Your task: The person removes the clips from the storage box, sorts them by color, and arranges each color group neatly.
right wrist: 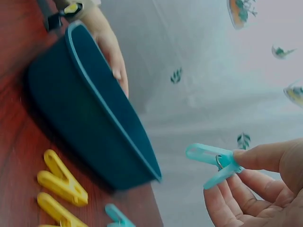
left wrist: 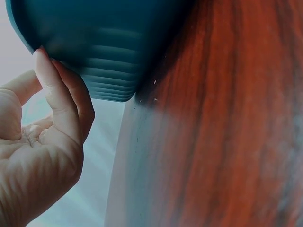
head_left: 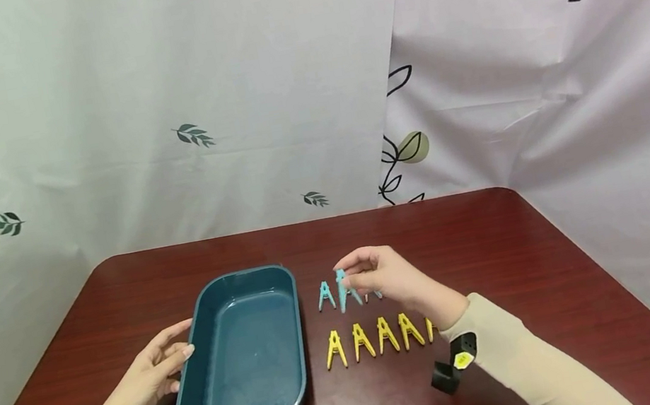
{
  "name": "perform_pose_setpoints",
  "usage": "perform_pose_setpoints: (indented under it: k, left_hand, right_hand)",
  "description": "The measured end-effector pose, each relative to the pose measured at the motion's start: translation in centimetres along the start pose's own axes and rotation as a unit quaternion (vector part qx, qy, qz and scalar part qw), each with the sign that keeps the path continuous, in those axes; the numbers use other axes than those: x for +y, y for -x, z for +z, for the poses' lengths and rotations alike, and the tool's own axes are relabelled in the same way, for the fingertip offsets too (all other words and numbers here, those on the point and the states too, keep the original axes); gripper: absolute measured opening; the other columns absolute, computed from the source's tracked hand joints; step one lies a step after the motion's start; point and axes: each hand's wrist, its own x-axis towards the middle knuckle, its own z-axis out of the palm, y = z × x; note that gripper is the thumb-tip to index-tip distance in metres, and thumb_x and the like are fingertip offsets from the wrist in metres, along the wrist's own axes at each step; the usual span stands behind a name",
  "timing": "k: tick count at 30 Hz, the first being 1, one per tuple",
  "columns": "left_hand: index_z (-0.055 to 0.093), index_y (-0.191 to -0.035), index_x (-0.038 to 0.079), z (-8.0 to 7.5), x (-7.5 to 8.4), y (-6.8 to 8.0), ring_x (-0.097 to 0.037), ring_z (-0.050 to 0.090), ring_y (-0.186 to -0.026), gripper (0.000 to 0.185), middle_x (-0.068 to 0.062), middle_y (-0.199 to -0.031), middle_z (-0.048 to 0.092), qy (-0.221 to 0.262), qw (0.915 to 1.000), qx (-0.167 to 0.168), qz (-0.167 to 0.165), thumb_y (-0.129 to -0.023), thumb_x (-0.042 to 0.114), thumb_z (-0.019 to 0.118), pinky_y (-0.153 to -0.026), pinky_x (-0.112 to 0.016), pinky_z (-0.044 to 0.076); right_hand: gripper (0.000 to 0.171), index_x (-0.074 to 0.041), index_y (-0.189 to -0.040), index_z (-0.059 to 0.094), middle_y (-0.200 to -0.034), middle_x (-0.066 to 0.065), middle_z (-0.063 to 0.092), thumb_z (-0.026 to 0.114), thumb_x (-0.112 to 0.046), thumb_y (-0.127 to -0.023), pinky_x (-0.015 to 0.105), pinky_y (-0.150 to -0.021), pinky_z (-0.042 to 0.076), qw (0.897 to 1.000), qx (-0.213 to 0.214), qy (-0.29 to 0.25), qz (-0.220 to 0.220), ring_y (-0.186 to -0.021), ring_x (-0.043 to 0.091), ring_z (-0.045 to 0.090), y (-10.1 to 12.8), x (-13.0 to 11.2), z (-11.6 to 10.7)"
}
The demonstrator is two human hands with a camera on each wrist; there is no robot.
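Note:
My right hand (head_left: pixel 379 276) pinches a light blue clothespin (right wrist: pixel 213 153) between thumb and fingers, above the table. Another light blue clothespin (head_left: pixel 325 295) lies just left of it, and one more is partly hidden behind the hand. At the left side of a dark blue rectangular basin (head_left: pixel 301 350), my left hand (head_left: pixel 150 371) holds the rim, its thumb at the edge and its fingers against the outer wall. Only bare bottom shows inside the basin. Several yellow clothespins (head_left: pixel 335 350) lie in a row nearer to me, the rightmost partly covered by the right wrist.
Everything stands on a dark red wooden table (head_left: pixel 579 332) with rounded far corners. Behind it hangs a pale cloth (head_left: pixel 281 95) with leaf prints. The basin occupies the left half of the table, with the clothespin rows to its right.

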Motion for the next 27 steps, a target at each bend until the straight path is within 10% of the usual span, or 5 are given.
perform_pose_setpoints:
  k: [27]
  left_hand:
    - [0.042,-0.128,0.037,0.3,0.2,0.2,-0.007,0.063,-0.080,0.036,0.008,-0.098,0.064,-0.015,0.9998,0.011,-0.012,-0.100,0.014,0.047,-0.057,-0.023,0.051]
  right_hand:
    - [0.035,0.003,-0.121,0.059,-0.108,0.012,0.067,0.062,-0.017,-0.092,0.037,-0.082,0.053,0.983,0.134,0.067,0.105,-0.091,0.021,0.063,0.4,5.1,-8.6]
